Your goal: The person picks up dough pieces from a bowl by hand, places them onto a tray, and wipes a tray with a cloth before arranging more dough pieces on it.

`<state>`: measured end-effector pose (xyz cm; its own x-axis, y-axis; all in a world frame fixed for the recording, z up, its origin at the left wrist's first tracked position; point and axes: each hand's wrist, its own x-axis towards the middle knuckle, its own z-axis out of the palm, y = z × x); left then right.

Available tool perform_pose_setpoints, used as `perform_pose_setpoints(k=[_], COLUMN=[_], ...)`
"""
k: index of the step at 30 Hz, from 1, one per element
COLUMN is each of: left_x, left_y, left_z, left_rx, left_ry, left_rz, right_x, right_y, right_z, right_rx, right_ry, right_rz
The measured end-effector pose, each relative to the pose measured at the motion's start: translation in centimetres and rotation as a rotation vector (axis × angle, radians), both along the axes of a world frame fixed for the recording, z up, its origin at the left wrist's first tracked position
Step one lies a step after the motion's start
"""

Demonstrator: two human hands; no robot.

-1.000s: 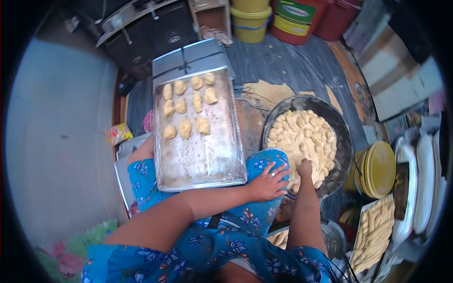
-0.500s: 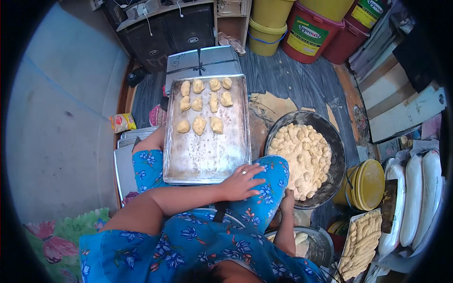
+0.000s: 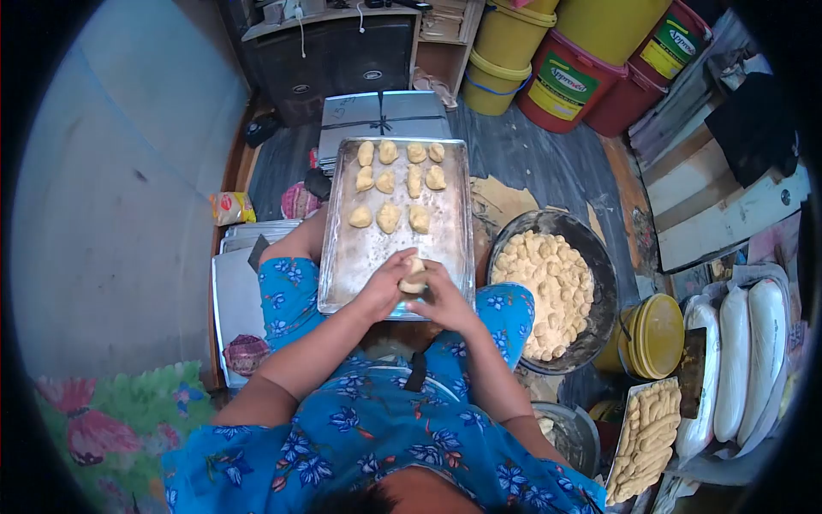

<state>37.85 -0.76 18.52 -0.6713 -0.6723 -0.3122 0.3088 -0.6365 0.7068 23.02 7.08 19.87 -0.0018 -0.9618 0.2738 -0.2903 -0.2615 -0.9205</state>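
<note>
Both hands meet over the near end of the tray (image 3: 377, 248), with one dough lump (image 3: 413, 276) held between them. The left hand (image 3: 383, 289) cups the lump from the left, its fingers (image 3: 398, 262) curled over the top. The right hand (image 3: 445, 301) closes on it from the right and below, so both sets of fingers are wrapped part-way round the lump. The lump sits just above the tray's floured near edge, which lies over the person's knees (in blue flowered cloth). Three rows of shaped pieces (image 3: 388, 216) lie at the tray's far end, well apart from the hands. Just right of the tray, a dark bowl (image 3: 601, 265) on the floor is heaped with dough balls (image 3: 548, 291). Yellow plates (image 3: 661, 334) stand beside the bowl, and a second tray (image 3: 648, 437) of dough sticks lies near the lower right.
</note>
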Motion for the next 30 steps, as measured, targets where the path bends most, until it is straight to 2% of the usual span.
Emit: perform_pose_setpoints(k=[2,5,9,10,11,12,15,16,19,21,26,30], left_x=[1.6,3.1,3.9,4.3,4.8,5.1,6.1,6.2,6.9,7.4,7.4,7.4], left_y=[-0.2,-0.1,-0.6,-1.3,-1.8,-2.3,-2.7,-2.8,-2.5,-2.9,-3.8,-6.0], left_z=[0.1,0.8,0.6,-0.6,-1.8,-1.9,-0.8,-1.3,-2.6,-3.5,-2.6,-3.5], left_rx=[-0.011,0.025,-0.099,-0.165,-0.230,-0.476,-1.088,-1.160,-1.317,-1.344,-1.284,-1.349], left_ry=[-0.036,-0.055,-0.114,-0.163,-0.210,-0.352,-0.743,-0.793,-1.193,-1.124,-1.044,-1.097], left_rz=[0.058,0.162,0.264,0.289,0.315,0.346,0.440,0.432,0.102,0.202,0.337,0.237], right_x=[2.9,5.1,2.7,1.9,0.9,0.1,-2.6,-3.3,-4.1,-4.4,-5.3,-4.1], right_y=[-1.0,-2.3,-4.5,-5.2,-6.0,-6.7,-9.0,-9.7,-10.9,-10.7,-11.3,-10.9], right_z=[-1.6,-3.4,-5.5,-5.0,-4.4,-3.1,-1.1,-2.0,-3.9,-4.1,-4.9,-4.2], right_rx=[-0.021,-0.031,0.402,0.207,0.114,0.022,-0.195,-0.123,0.052,0.125,0.127,0.110], right_ry=[-0.053,0.040,-0.368,-0.217,-0.138,-0.057,0.318,0.404,0.581,0.601,0.590,0.623], right_rz=[-0.005,-0.197,-0.198,-0.315,-0.440,-0.562,-0.694,-0.666,-0.563,-0.473,-0.456,-0.482])
